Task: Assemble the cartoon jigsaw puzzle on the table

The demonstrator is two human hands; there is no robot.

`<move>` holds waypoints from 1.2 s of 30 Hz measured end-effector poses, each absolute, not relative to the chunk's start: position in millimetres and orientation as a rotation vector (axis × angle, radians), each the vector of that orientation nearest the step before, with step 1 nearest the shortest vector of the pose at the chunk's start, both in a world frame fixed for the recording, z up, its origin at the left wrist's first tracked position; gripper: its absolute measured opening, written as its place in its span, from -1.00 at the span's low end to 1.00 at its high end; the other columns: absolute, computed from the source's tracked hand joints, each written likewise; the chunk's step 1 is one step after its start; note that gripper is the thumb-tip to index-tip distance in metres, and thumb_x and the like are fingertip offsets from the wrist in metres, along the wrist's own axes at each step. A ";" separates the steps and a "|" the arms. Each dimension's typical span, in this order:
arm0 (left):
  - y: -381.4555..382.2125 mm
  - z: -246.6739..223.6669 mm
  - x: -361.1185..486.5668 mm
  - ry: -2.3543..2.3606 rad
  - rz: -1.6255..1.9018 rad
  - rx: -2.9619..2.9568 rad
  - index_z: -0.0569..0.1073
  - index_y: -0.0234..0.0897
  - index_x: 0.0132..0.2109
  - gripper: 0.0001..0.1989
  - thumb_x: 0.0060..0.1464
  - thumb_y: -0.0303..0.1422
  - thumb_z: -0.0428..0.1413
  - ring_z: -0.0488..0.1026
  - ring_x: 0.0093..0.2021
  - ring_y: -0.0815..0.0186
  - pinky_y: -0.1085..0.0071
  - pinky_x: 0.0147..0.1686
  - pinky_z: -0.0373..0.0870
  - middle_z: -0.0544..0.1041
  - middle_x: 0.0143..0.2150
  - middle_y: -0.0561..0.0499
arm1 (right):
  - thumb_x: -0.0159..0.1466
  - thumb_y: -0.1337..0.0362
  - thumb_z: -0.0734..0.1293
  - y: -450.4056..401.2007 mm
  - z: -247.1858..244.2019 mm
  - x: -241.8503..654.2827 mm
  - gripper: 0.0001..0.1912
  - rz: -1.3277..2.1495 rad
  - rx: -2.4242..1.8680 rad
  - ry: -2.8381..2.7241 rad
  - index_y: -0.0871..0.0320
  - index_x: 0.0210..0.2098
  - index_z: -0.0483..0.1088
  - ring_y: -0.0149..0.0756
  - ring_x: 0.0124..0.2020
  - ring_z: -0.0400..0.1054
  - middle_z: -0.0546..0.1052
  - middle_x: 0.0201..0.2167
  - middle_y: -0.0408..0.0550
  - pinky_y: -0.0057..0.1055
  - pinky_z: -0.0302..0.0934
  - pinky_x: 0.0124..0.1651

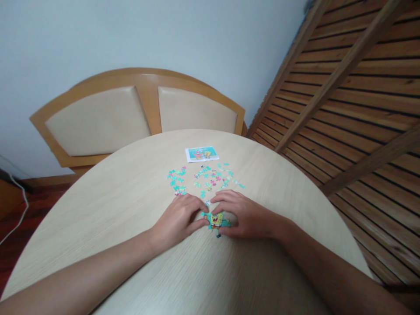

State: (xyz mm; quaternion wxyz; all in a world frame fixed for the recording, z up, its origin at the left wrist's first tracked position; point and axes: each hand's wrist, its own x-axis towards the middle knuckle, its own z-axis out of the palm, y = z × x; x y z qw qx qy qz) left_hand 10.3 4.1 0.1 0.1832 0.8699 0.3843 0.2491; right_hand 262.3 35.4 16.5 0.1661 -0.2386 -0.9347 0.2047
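Observation:
A partly joined jigsaw puzzle section [216, 220] lies on the table, showing a yellow cartoon figure on turquoise. My left hand [181, 217] pinches its left edge, thumb and fingertips close together. Curved around the top and right side is my right hand [244, 214], its thumb at the lower edge and its fingertips at the upper edge. The fingers cover parts of the section's outline. Just above it sits a small pale puzzle piece [207, 203], near the right fingertips.
Several loose turquoise and pink puzzle pieces [215, 177] spread beyond my hands, with another cluster [176, 178] to the left. A picture sheet [201, 154] lies behind them on the round wooden table [131, 175]. A padded bench back [98, 118] and slatted wood [344, 87] stand beyond.

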 end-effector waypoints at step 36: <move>13.3 3.3 -2.4 1.167 0.723 2.550 0.48 -0.19 0.01 -0.84 0.31 -0.34 0.11 0.51 -0.03 0.14 0.11 0.02 0.41 0.61 -0.07 -0.06 | 0.18 0.05 0.50 37.8 22.6 271.2 -0.61 0.578 -0.676 -2.681 0.09 -0.07 0.53 -0.01 0.20 0.30 0.47 0.14 0.13 0.00 0.11 0.29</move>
